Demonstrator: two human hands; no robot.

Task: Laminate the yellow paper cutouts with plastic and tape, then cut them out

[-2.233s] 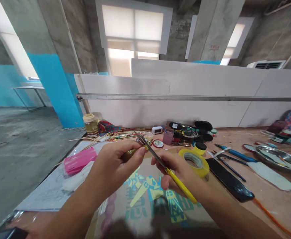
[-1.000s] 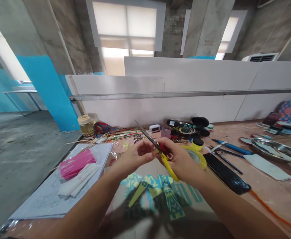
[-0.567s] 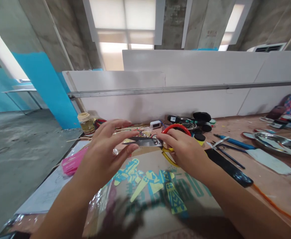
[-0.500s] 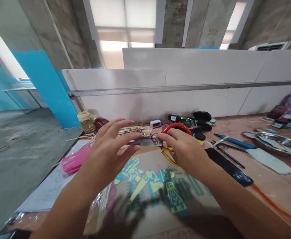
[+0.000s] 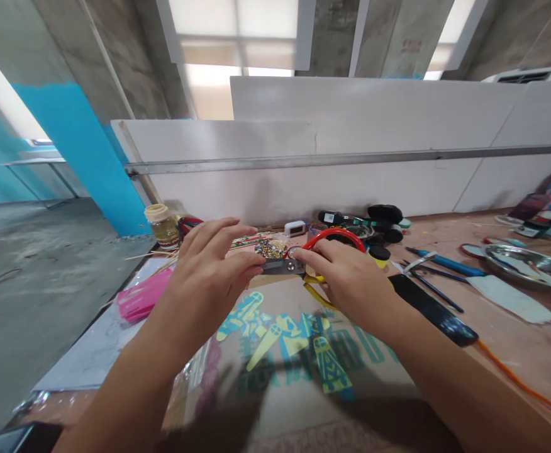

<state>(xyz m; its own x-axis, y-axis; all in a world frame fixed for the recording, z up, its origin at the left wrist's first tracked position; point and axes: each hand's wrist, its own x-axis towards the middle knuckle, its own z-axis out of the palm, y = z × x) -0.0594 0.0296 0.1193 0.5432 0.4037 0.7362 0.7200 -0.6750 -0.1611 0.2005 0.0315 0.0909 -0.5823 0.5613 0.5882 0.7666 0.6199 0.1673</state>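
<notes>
1. One pair of scissors [image 5: 282, 267] is held level just above the table [image 5: 492, 340], between the two hands. Its blades are closed together and point toward the person's left. It has one red handle loop and one yellow one.
2. The left hand [image 5: 209, 277] is closed on the blade end, thumb below and fingers above.
3. The right hand [image 5: 351, 283] grips the scissors at the pivot and handles, and the red loop arches over its fingers.
4. Below the hands lies one sheet of cardboard [image 5: 389, 377] with teal print. On it sit yellow and teal paper cutouts [image 5: 329, 371], at least four, close together.
5. To the right, one black phone [image 5: 429, 308] lies just beside the right wrist. Beyond it are one blue-handled tool [image 5: 445, 264] and one metal tray [image 5: 530, 270].
6. To the left, one pink packet [image 5: 141, 302] lies on a pale sheet, and one glass jar [image 5: 162, 223] stands near the white wall panel.
7. One orange cord [image 5: 516, 380] runs along the table near the right forearm.
</notes>
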